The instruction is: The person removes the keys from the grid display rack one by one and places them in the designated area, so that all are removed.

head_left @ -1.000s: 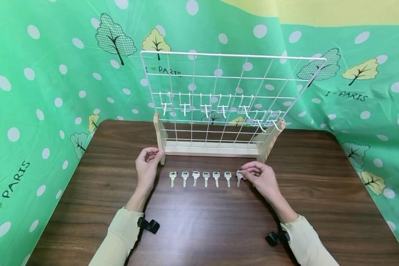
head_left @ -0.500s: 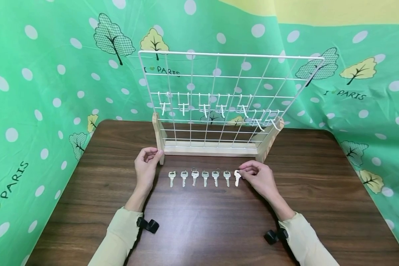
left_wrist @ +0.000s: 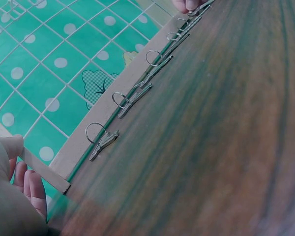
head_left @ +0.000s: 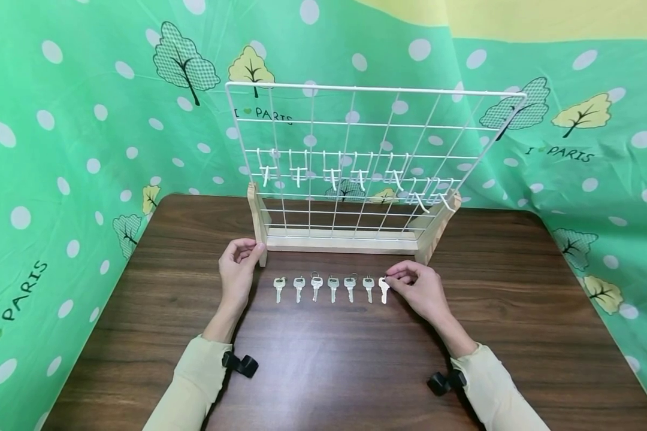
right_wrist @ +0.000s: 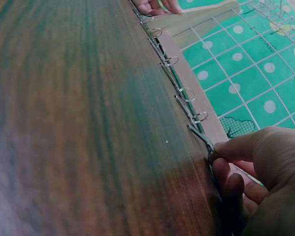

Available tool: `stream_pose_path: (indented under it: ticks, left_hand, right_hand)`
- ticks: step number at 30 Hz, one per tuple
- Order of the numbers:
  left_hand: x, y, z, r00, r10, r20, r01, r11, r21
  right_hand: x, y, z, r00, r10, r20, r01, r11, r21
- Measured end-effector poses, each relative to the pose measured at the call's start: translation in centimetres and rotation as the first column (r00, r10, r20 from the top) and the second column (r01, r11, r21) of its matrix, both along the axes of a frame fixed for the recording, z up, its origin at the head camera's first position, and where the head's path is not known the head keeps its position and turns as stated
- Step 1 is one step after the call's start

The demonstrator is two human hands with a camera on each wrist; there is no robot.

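Several silver keys with small rings lie in a row on the dark wooden table, among them the leftmost key (head_left: 279, 290). My right hand (head_left: 422, 292) pinches the rightmost key (head_left: 384, 291) at its ring end between thumb and index finger; the right wrist view shows that grip closely. The blade of this key (right_wrist: 196, 132) points toward the near side. My left hand (head_left: 237, 272) grips the left wooden leg (head_left: 258, 221) of a white wire grid rack (head_left: 334, 236), thumb against the wood. In the left wrist view the thumb (left_wrist: 11, 146) lies on that leg.
Behind the keys stands the rack, with several white hooks (head_left: 332, 178) across its grid. Its right wooden leg (head_left: 439, 230) is just beyond my right hand. A green patterned cloth (head_left: 86, 149) hangs around the brown table (head_left: 323, 371).
My right hand has shifted slightly left with the rightmost key, which now stands closer to the neighbouring key and catches the light. My left hand stays on the rack's leg.
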State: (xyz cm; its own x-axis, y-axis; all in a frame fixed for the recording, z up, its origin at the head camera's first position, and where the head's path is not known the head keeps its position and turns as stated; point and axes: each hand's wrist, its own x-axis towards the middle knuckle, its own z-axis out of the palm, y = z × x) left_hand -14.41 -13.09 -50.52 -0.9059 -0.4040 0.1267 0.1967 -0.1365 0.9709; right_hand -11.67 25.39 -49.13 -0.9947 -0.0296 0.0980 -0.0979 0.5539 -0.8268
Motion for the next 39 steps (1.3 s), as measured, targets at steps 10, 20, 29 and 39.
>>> stream_pose_path:
  ticks: [10, 20, 29, 39]
  left_hand:
    - [-0.08, -0.06, -0.06, 1.000, -0.005, 0.000, 0.005, 1.000, 0.000]
    - [-0.05, -0.03, -0.05, 1.000, -0.008, -0.006, 0.008, 1.000, 0.010]
    - [0.07, -0.02, 0.07, 1.000, -0.010, 0.004, 0.010, 1.000, 0.008]
    - [0.06, -0.01, 0.13, 1.000, -0.007, 0.019, 0.007, 1.000, 0.008]
  right_hand:
    - [-0.03, -0.08, 0.02, 1.000, -0.002, -0.006, 0.002, 1.000, 0.013]
    - [-0.03, 0.00, -0.06, 1.000, 0.013, -0.021, -0.012, 0.998, 0.055]
    - [0.07, -0.05, -0.03, 1.000, 0.003, -0.031, -0.001, 0.999, 0.055]
    - [0.37, 0.10, -0.03, 0.998, 0.021, -0.062, -0.015, 0.996, 0.084]
